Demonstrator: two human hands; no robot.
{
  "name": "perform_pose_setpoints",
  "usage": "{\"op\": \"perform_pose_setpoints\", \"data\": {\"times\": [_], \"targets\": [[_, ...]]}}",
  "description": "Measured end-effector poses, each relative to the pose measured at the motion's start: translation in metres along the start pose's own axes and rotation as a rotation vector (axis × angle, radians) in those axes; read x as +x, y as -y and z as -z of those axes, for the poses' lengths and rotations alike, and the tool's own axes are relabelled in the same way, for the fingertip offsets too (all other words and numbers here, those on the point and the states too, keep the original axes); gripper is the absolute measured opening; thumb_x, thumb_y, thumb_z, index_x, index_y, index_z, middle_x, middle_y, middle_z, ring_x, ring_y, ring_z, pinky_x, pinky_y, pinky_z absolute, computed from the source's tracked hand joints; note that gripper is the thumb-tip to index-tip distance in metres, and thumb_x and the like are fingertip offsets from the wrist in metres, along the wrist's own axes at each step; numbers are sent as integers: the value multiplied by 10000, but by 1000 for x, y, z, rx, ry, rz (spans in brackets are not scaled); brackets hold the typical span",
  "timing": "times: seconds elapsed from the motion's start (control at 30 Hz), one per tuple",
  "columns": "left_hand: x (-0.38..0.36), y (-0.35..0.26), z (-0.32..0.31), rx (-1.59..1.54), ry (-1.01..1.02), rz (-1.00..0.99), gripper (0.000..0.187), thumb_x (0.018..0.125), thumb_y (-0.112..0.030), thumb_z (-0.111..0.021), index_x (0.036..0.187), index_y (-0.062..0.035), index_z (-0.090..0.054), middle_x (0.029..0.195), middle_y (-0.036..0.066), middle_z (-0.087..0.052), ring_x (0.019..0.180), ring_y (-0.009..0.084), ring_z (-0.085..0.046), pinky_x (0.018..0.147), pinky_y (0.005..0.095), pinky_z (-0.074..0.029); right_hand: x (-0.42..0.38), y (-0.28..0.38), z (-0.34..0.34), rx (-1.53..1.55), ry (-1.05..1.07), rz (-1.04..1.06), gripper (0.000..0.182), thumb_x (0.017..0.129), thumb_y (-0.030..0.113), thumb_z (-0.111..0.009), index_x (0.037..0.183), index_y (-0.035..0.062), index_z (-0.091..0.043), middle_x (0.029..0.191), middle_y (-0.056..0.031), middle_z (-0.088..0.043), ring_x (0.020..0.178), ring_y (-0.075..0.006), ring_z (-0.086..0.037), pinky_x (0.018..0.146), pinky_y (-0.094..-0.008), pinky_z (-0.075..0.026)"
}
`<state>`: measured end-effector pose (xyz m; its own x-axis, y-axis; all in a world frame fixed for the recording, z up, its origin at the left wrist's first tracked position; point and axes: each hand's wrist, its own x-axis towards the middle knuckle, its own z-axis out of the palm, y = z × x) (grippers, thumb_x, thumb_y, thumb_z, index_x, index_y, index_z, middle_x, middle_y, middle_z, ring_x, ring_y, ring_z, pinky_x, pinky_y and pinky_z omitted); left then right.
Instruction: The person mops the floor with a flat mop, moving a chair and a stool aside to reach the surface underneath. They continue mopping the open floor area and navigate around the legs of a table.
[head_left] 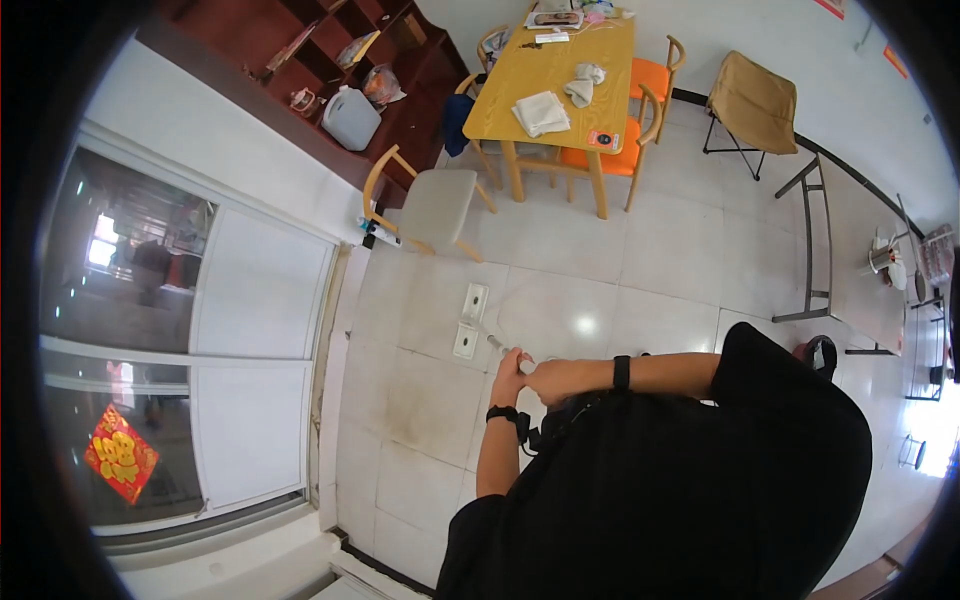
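Note:
Both of my hands grip the thin handle of a flat mop. My left hand (507, 378) wraps the handle on the left, and my right hand (550, 379) closes over its top end just beside it. The handle runs up and left to the white mop head (470, 320), which lies flat on the pale tiled floor (600, 250). I wear a black top, with a dark band on each wrist.
A beige chair (430, 205) stands near the mop head by the wall. Farther off are a yellow wooden table (555, 75) with cloths and orange chairs, a folding stool (752, 100), a grey bench table (850, 250), a dark shelf unit (330, 60) and glass doors (180, 330) on the left.

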<state>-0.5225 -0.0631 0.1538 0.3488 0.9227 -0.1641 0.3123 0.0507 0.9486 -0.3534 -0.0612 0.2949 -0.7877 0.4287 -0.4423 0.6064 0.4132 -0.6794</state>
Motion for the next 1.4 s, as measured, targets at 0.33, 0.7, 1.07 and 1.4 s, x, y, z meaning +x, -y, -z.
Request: {"op": "perform_pose_setpoints", "data": {"times": [0.33,0.7,1.07,1.4], "targets": [[58,-34,-209,218,306,-62,210,682,-58,-630,681,-33,-422,625,56,-505,563,117,-479,518,281,-419,-209,-123,-26,293,-251,-258,359,710,131,-487,1068,106,-495,782,-194,-584,766,-349,-564,677,-429,-436],[69,-56,-430,-1018,304,1093,133,819,-153,-477,769,-32,-452,693,68,-493,656,179,-504,626,316,-466,-392,-168,-50,286,-162,-869,302,636,235,-521,758,-39,-565,726,-231,-579,700,-356,-573,642,-397,-459],[85,-59,-428,-990,63,961,106,790,-115,-487,731,-35,-450,651,71,-505,559,173,-505,505,296,-443,-378,-210,-66,139,-410,-647,385,698,337,-587,695,-48,-575,679,-233,-566,665,-375,-557,620,-425,-444],[100,-1,-366,-881,-154,954,163,764,-121,-511,763,28,-445,639,105,-491,527,204,-499,464,321,-447,-288,-219,-70,257,-353,-546,397,714,325,-572,760,-69,-570,735,-247,-569,717,-368,-566,668,-427,-445]]}}
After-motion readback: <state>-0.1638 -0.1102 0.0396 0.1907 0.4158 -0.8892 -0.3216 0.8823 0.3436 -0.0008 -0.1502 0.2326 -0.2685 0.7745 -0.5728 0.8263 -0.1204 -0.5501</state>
